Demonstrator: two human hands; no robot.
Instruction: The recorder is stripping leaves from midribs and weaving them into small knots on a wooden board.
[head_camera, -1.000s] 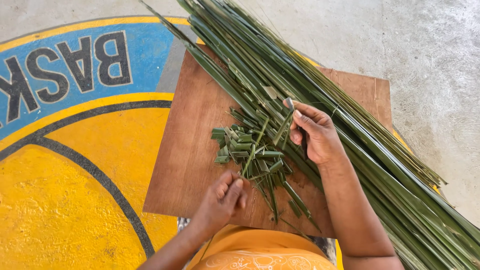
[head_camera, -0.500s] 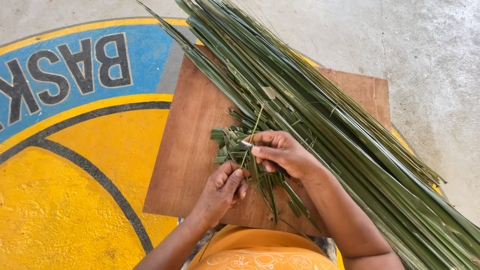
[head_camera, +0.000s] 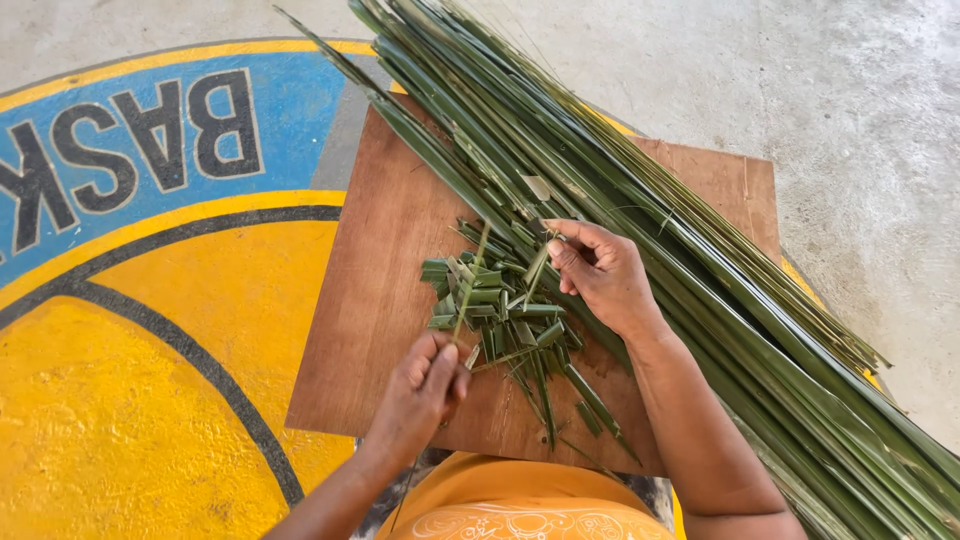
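Green leaf strip runs near-upright from the left hand, fingers pinched on its lower end; right hand fingers nip another strip. Brown board, painted concrete floor.

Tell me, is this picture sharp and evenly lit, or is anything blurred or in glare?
Head view: soft, even daylight, no glare; the woven leaf piece, left hand and right hand are sharp, with faint shadows on the wooden board.

Only one view is given, taken from a camera worn on the head; the scene is looked down upon steeply, from close above the wooden board; the forearms are seen entering from the bottom edge; the painted floor is taken in at left, bare concrete at right.
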